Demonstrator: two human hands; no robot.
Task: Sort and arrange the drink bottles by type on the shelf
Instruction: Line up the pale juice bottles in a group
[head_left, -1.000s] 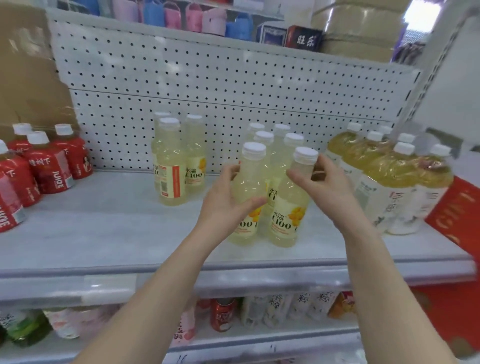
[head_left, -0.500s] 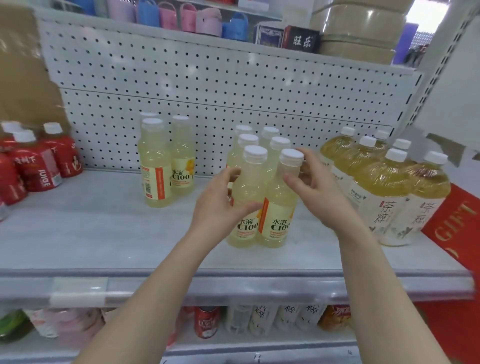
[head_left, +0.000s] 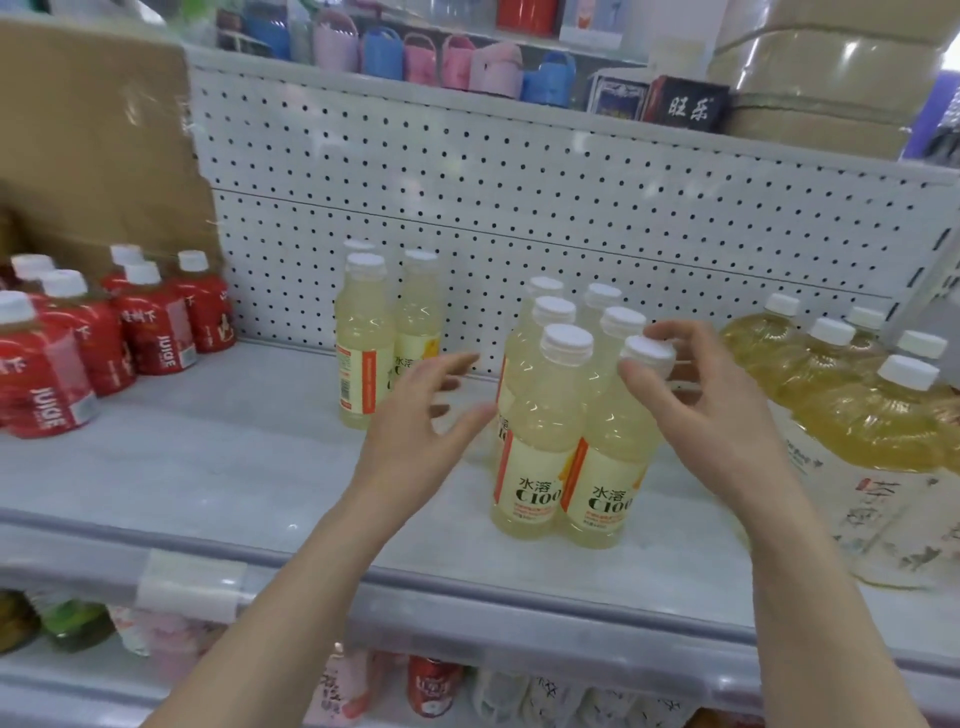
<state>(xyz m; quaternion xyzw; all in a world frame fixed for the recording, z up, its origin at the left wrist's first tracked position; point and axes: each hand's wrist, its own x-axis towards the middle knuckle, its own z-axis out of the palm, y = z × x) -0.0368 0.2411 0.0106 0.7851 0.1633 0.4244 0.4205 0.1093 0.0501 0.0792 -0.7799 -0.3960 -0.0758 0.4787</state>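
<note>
Several pale yellow C100 bottles with white caps stand in two rows on the grey shelf (head_left: 218, 467). The front pair is the left one (head_left: 535, 457) and the right one (head_left: 605, 483). My left hand (head_left: 421, 431) hovers open just left of the group, fingers spread, touching nothing. My right hand (head_left: 701, 410) is beside the right front bottle, thumb and fingertips around its cap (head_left: 649, 354). Three more C100 bottles (head_left: 363, 353) stand apart near the pegboard.
Red juice bottles (head_left: 93, 338) crowd the shelf's left end. Large amber tea bottles (head_left: 857, 415) fill the right end, close to my right wrist. A white pegboard (head_left: 519, 208) backs the shelf. Cans and bottles (head_left: 431, 686) sit on the lower shelf.
My left hand has let go of the left front bottle and pulled back to the left, opening. My right hand slid up from the bottle's shoulder to its cap. The view shifted left.
</note>
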